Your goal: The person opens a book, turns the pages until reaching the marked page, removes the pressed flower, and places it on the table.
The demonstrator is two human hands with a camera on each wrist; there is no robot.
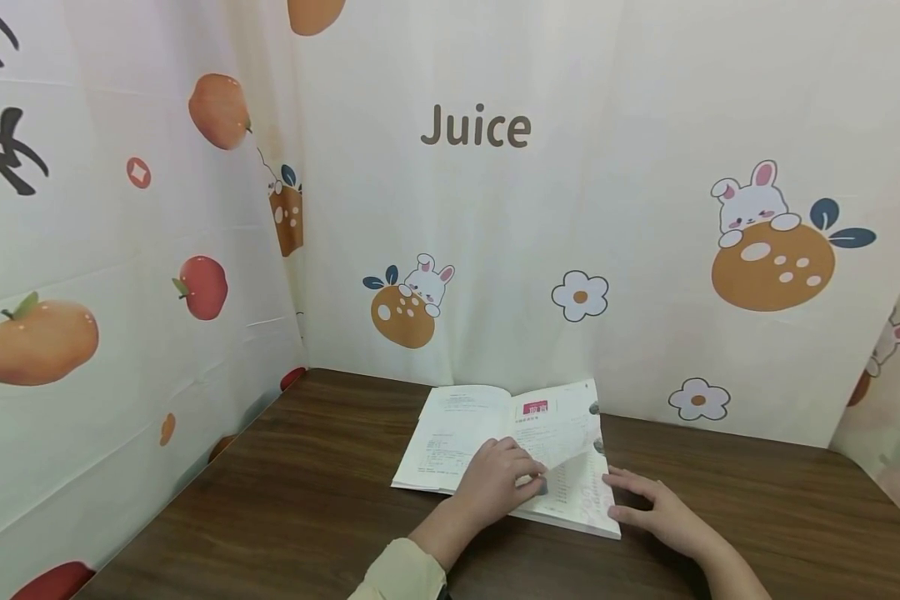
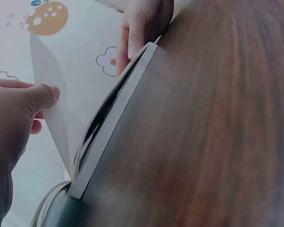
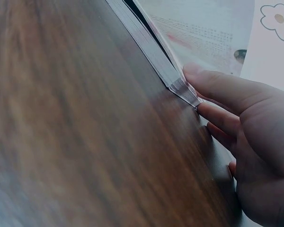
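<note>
A thick book [image 1: 446, 437] lies spread on the table, with printed text on both sides and a pink block on the right page. My left hand [image 1: 498, 479] reaches across its lower middle and pinches a thin page [image 2: 54, 78], which stands raised from the right half in the left wrist view. At the book's right edge is my right hand [image 1: 663, 517]. Its thumb [image 3: 213, 84] rests on the upper pages near the lower corner, while the index finger meets the page edges below, so the corner is held between them.
A dark brown wooden table [image 1: 285, 500] carries the book close to its back edge. Behind and to the left hang pale curtains [image 1: 510, 233] printed with fruit, rabbits and flowers. Dark round marks [image 1: 598, 446] show along the book's right edge.
</note>
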